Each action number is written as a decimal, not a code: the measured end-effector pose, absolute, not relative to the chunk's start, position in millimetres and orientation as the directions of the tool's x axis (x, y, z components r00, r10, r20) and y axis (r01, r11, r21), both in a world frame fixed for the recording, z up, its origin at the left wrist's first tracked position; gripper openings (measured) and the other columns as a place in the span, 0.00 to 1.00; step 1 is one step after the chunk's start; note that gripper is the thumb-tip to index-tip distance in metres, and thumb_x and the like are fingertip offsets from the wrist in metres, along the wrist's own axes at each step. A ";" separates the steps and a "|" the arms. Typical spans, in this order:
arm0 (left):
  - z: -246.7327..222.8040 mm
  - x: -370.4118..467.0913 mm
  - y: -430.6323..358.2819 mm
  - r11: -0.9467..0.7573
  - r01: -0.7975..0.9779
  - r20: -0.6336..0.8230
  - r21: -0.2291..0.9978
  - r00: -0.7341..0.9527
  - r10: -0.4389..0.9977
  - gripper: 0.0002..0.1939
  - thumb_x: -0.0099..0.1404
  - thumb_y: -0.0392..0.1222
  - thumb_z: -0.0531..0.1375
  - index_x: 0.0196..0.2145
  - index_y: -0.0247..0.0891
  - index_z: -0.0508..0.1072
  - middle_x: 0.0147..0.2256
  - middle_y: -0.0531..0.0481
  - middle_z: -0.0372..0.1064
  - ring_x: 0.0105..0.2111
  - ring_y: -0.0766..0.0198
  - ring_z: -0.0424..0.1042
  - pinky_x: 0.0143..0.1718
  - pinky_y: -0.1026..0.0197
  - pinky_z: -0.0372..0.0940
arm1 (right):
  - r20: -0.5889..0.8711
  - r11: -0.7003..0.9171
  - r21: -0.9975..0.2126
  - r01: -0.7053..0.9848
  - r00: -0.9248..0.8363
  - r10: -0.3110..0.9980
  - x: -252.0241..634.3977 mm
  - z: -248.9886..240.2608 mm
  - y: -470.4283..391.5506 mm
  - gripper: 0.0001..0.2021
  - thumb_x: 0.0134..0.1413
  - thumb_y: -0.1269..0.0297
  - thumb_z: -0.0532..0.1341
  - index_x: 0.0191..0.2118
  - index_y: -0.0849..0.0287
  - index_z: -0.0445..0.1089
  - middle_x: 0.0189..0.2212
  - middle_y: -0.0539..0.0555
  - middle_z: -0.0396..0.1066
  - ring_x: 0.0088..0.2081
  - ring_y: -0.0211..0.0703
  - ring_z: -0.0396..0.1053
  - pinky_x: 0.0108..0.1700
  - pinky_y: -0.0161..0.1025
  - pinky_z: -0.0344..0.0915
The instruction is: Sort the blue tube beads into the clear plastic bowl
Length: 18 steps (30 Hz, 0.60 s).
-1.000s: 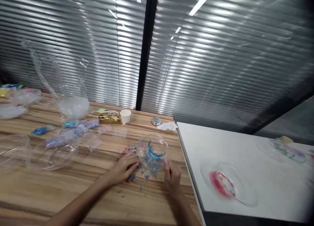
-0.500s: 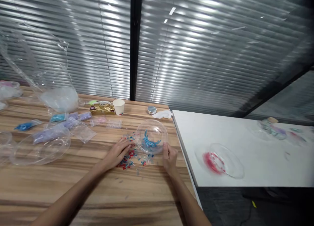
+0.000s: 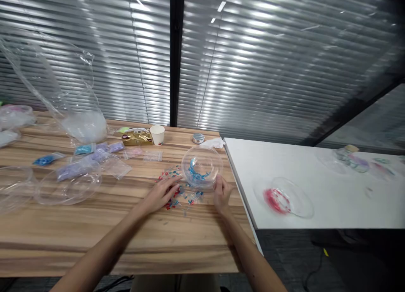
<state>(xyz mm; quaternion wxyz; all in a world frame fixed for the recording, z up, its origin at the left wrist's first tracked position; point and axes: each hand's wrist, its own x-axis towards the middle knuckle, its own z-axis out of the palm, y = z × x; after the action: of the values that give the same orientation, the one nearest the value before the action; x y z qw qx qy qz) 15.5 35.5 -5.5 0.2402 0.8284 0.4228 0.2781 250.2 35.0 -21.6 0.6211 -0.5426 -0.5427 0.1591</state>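
A clear plastic bowl holds a cluster of small blue pieces and stands slightly tilted on the wooden table. My right hand pinches its lower right rim between thumb and fingers. To the left, my left hand lies low over a loose pile of small red, blue and clear pieces, fingers stretched out. Its fingertips are close to the bowl's left side; whether they touch it or pinch a piece is too small to make out. More loose pieces are scattered in front of the bowl.
Clear bowls and small bags of purple and blue pieces lie left. Behind are a gold tissue pack, a paper cup and a round tin. A white table adjoins right, bearing a bowl with red pieces.
My view has tilted down, so the table's front edge and my legs now show. Both hands stay about the same place relative to the bowl and pile.
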 end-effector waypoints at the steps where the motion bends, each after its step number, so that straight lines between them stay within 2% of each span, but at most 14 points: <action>1: -7.0 16.0 35.1 -0.531 0.564 0.250 0.632 0.500 0.829 0.20 0.72 0.46 0.48 0.57 0.38 0.65 0.54 0.43 0.68 0.53 0.56 0.67 0.56 0.52 0.60 | 0.486 0.351 -0.860 0.371 0.385 0.784 250.7 -23.3 35.3 0.25 0.65 0.50 0.48 0.18 0.56 0.52 0.14 0.44 0.52 0.18 0.34 0.50 0.22 0.35 0.48; 6: -5.7 16.2 37.2 -0.538 0.555 0.256 0.634 0.506 0.824 0.19 0.72 0.46 0.47 0.53 0.37 0.69 0.51 0.43 0.71 0.49 0.58 0.70 0.53 0.55 0.63 | 0.474 0.335 -0.873 0.355 0.454 0.754 254.3 -30.5 37.4 0.24 0.66 0.52 0.48 0.19 0.56 0.52 0.15 0.45 0.52 0.19 0.35 0.51 0.23 0.35 0.49; 11: 11.6 9.4 41.9 -0.511 0.555 0.240 0.657 0.488 0.839 0.18 0.71 0.48 0.49 0.44 0.37 0.75 0.43 0.46 0.75 0.43 0.58 0.72 0.47 0.58 0.64 | 0.547 0.364 -0.816 0.449 0.400 0.735 258.3 -30.3 38.5 0.24 0.65 0.52 0.48 0.19 0.56 0.52 0.15 0.44 0.51 0.19 0.34 0.50 0.23 0.35 0.47; 14: 22.4 2.4 44.5 -0.457 0.552 0.121 0.697 0.538 0.834 0.18 0.70 0.49 0.51 0.40 0.37 0.76 0.36 0.48 0.76 0.36 0.60 0.74 0.40 0.61 0.66 | 0.629 0.413 -0.734 0.540 0.310 0.713 258.0 -25.9 37.7 0.23 0.66 0.54 0.47 0.19 0.56 0.52 0.14 0.45 0.53 0.18 0.34 0.51 0.23 0.35 0.46; 16: 28.5 -2.3 46.2 -0.396 0.531 -0.016 0.749 0.612 0.790 0.17 0.69 0.50 0.53 0.38 0.36 0.77 0.32 0.48 0.76 0.28 0.62 0.73 0.32 0.64 0.66 | 0.654 0.435 -0.699 0.568 0.261 0.710 256.7 -23.5 36.9 0.23 0.66 0.55 0.47 0.19 0.56 0.52 0.14 0.44 0.52 0.18 0.34 0.50 0.23 0.35 0.46; 18: 34.1 -7.3 46.9 -0.369 0.518 -0.093 0.772 0.666 0.740 0.15 0.67 0.49 0.56 0.37 0.35 0.77 0.31 0.49 0.76 0.26 0.64 0.73 0.28 0.66 0.65 | 0.662 0.449 -0.683 0.576 0.229 0.714 255.0 -22.5 35.9 0.23 0.66 0.56 0.48 0.18 0.56 0.51 0.14 0.44 0.51 0.18 0.33 0.49 0.23 0.35 0.45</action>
<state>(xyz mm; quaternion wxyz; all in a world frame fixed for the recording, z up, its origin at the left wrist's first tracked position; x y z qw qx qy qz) -7.3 46.9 34.1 0.4087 0.8161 0.3852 0.1360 255.0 35.9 -22.5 0.5851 -0.5216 -0.6182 0.0590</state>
